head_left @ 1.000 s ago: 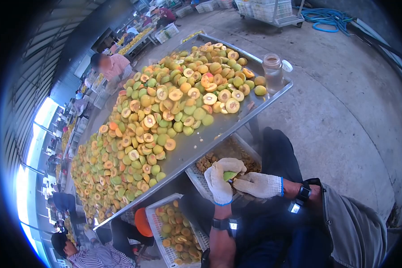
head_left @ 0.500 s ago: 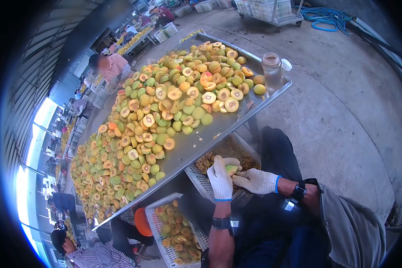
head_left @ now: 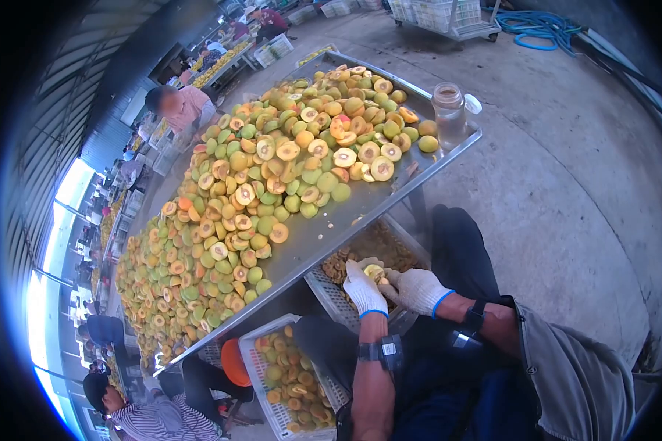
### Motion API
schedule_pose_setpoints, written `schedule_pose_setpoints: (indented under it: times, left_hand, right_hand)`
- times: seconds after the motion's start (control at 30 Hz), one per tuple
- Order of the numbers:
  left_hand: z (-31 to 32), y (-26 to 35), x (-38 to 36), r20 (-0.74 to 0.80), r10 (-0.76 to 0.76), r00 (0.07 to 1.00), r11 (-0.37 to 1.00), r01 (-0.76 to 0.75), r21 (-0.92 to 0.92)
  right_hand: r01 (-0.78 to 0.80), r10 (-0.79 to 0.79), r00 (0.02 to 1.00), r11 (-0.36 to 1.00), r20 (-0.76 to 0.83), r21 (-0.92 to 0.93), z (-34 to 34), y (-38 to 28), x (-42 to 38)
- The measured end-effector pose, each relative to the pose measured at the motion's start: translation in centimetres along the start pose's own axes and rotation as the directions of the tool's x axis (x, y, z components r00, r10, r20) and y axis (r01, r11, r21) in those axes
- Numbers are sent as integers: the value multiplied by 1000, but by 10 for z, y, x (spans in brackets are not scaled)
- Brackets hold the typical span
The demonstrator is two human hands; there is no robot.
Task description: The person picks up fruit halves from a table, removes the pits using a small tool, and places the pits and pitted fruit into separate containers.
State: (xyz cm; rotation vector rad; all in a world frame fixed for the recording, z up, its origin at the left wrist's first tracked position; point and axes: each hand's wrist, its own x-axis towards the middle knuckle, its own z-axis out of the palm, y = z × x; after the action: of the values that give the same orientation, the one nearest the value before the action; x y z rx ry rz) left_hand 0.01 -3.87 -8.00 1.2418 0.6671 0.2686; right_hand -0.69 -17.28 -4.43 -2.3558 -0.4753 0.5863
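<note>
My left hand (head_left: 365, 288), in a white knitted glove with a blue cuff, is closed around a yellow-green fruit half (head_left: 376, 273), like a peach or apricot. Its pale cut side shows between the fingers. Close beside it, my gloved right hand (head_left: 419, 291) has its fingers pinched together at the fruit. Whether a small tool sits in that pinch is hidden. Both hands are over a white plastic crate (head_left: 331, 298) with brown pits (head_left: 337, 266) inside. Above them, a metal table (head_left: 301, 246) bears a large heap of halved fruit (head_left: 272, 158).
A clear jar (head_left: 449, 114) stands at the table's right corner, its white lid (head_left: 472, 104) beside it. Another crate (head_left: 254, 353) of fruit halves is at lower left, near an orange bucket (head_left: 235, 362). A person in stripes (head_left: 162, 419) sits nearby; a blue hose (head_left: 537, 33) lies behind.
The fruit half has turned, so its yellowish cut side shows instead of its green side. My right hand has shifted slightly up and left, and my left wrist has rotated.
</note>
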Motion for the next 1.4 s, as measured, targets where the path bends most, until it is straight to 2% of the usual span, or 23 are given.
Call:
schedule_pose_setpoints:
  times: [0.17,0.23,0.3,0.33,0.4,0.47,0.53,0.57,0.6,0.67,0.73,0.77,0.8,0.83,0.87,0.93,0.97,1.0,1.1,1.2,1.23,1.33,1.4]
  left_hand:
    - [-3,-1,-2,-20,-37,999,997,36,-65]
    - [-1,0,-2,-48,43,998,999,-44,-30]
    - [2,2,-2,-56,61,997,997,-64,-46]
    - [1,4,-2,-59,79,995,995,-82,-58]
    - [-3,9,1,-101,65,993,989,-77,-125]
    - [-24,18,2,-214,282,935,956,-294,-23]
    - [-58,39,4,-299,333,894,937,-350,-5]
    - [-84,47,8,-352,377,857,925,-371,87]
    - [-115,55,9,-403,422,812,907,-381,183]
    - [-183,66,14,-438,570,695,818,-429,384]
    - [-232,83,2,-480,659,579,675,-172,718]
    - [-252,86,-8,-481,664,573,669,-167,724]
    - [-265,92,-17,-457,708,538,553,-21,833]
    - [-271,97,-16,-423,750,509,419,130,899]
    - [-274,99,-12,-421,754,503,415,130,900]
    - [-274,96,0,-384,707,594,530,-86,844]
    - [-265,87,18,-324,770,550,509,-223,831]
    - [-206,115,3,-298,701,647,530,-194,826]
    - [-135,112,54,-58,725,687,494,-459,738]
    - [-76,101,121,116,639,761,500,-525,688]
    - [-61,93,146,164,656,737,393,-519,759]
    - [-26,80,207,217,520,826,272,-401,875]
    - [-13,68,234,214,502,838,194,-350,917]
  right_hand:
    - [-10,11,1000,998,10,-60,5,-4,4]
    - [-22,25,999,997,42,-73,9,-2,7]
    - [37,-32,999,981,-28,190,17,4,12]
    - [44,-41,999,982,-22,185,17,3,10]
    - [-103,23,984,880,175,464,9,2,6]
    - [-107,20,983,868,181,485,14,9,9]
    - [-264,65,939,766,339,586,15,12,11]
    - [-371,26,878,670,479,643,4,5,7]
    - [-374,22,874,669,486,642,7,5,8]
    - [-489,-61,810,481,584,728,11,9,10]
    - [-442,-89,839,465,537,767,13,6,11]
    - [-396,-111,865,446,489,803,16,3,10]
    - [-392,-122,864,444,488,806,18,1,11]
    - [-363,-64,886,519,459,774,18,0,12]
    - [-340,-7,905,592,426,731,21,0,13]
    - [-362,-7,893,585,451,726,29,2,16]
    - [-371,8,887,606,461,703,30,1,15]
    - [-379,24,882,626,470,681,27,-1,16]
    - [-370,35,891,632,452,681,20,-1,13]
    - [-384,63,895,612,442,691,28,10,13]
    - [-382,57,897,598,438,705,37,17,14]
    - [-378,61,907,555,418,741,44,26,18]
    - [-400,79,894,580,440,710,18,14,12]
